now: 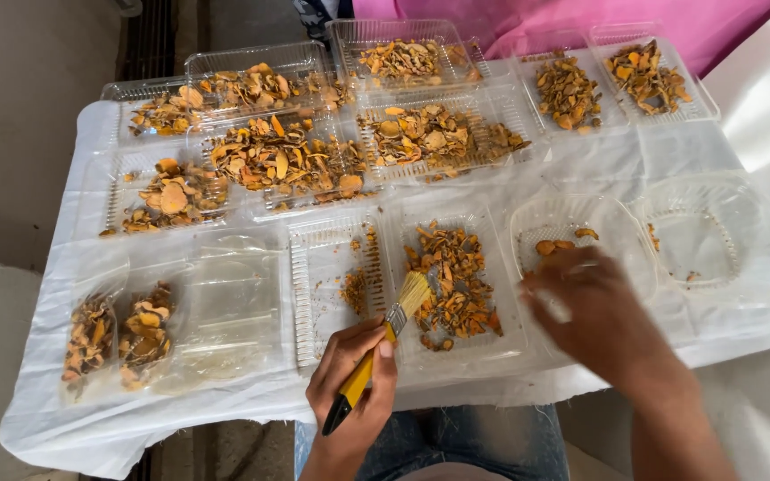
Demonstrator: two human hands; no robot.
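Observation:
My left hand (352, 383) grips a small paintbrush (383, 336) with a yellow and black handle. Its pale bristles touch a heap of dried orange-brown slices (450, 276) lying in a clear plastic tray (501, 330). My right hand (597, 313) is blurred over a round clear plastic container (621, 227) that holds a few slices; whether it holds anything cannot be made out. To the left of the brush lies a clear ridged lid (327, 285) with crumbs on it.
Several clear trays (421, 134) heaped with dried slices fill the back of the white-covered table (118, 419). Clear bags (118, 338) of slices lie at the left. A nearly bare round container (706, 236) sits at the right. Pink cloth (536, 22) lies behind.

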